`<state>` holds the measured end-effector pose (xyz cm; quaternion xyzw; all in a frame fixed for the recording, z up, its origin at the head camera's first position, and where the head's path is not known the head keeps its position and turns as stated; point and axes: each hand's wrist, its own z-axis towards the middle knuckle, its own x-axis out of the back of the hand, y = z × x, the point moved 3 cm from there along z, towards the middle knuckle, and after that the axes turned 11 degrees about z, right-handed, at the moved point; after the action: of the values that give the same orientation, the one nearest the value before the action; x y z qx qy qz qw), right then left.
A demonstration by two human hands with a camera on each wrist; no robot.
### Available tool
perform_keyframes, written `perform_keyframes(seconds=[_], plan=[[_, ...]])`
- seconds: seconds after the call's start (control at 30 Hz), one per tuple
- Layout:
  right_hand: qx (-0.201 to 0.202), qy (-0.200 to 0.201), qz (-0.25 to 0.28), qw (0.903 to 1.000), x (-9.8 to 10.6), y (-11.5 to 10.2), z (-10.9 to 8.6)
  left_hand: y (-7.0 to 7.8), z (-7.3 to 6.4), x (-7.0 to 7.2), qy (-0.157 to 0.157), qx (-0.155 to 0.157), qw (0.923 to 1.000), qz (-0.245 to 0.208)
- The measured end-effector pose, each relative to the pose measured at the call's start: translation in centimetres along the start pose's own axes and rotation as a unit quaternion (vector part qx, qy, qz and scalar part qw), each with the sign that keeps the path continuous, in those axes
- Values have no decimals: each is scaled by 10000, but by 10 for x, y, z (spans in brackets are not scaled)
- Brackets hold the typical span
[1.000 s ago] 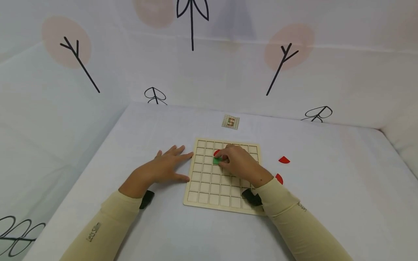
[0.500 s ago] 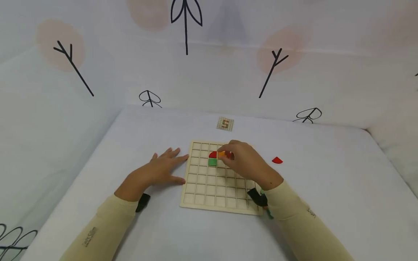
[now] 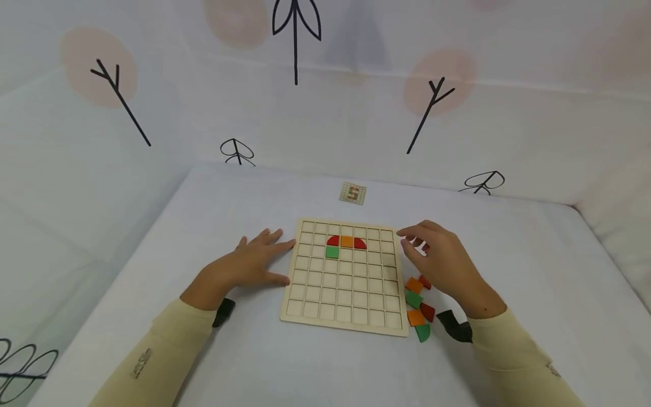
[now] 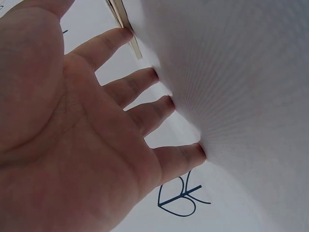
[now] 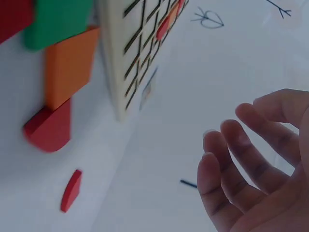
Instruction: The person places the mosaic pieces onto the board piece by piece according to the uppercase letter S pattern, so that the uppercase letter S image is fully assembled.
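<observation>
A wooden grid board [image 3: 335, 308] lies on the white table. In its upper part sit a red quarter-round piece [image 3: 333, 241], an orange square [image 3: 347, 242], another red quarter-round piece [image 3: 360, 243] and a green square [image 3: 332, 252] below the first. My left hand [image 3: 249, 265] rests with spread fingers at the board's left side, thumb and index finger touching its edge. Past the right edge hovers my right hand [image 3: 445, 263], fingers loosely bent and holding nothing. A red piece [image 5: 71, 191] lies on the table beneath it, mostly covered by the hand in the head view.
Beside the board's lower right edge lies a loose cluster of pieces, including an orange square [image 3: 414, 284], a green square [image 3: 413, 299] and a green quarter-round piece [image 3: 422, 332]. A small pattern card [image 3: 352, 193] lies behind the board. Printed cloth surrounds the table.
My right hand has let go of pieces on the board and moved right, off the board. The orange square and second red piece now show in the grid. My left hand stays at the board's edge.
</observation>
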<state>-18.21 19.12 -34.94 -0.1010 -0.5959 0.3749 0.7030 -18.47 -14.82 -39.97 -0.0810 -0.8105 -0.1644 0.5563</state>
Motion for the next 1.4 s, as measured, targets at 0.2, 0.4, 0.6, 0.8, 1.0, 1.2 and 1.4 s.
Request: perform_keyframes(seconds=[0.2,0.4,0.6,0.8,1.0,1.2,1.4], plan=[[-36,201,55,9998,9,22,-6,1,1,0,-57,6,10000,21],[-310,84,-73,9995,15,40,-5,-1,1,0,-13,-40,10000,6],[-679,-235,-167,9973,15,52,-3,-1,2,-1,-42,-3,10000,-14],[-1182,-592,-311,9907,13,65,-2,-2,4,-1,-60,-26,10000,5],[-1684,-966,-474,9798,11,78,-3,-2,4,-1,-62,-15,10000,17],[-1835,-1088,-535,9755,9,85,-2,-1,4,0,-80,7,10000,12],[-2018,-1148,-572,9710,7,86,-1,0,2,2,-70,3,10000,7]])
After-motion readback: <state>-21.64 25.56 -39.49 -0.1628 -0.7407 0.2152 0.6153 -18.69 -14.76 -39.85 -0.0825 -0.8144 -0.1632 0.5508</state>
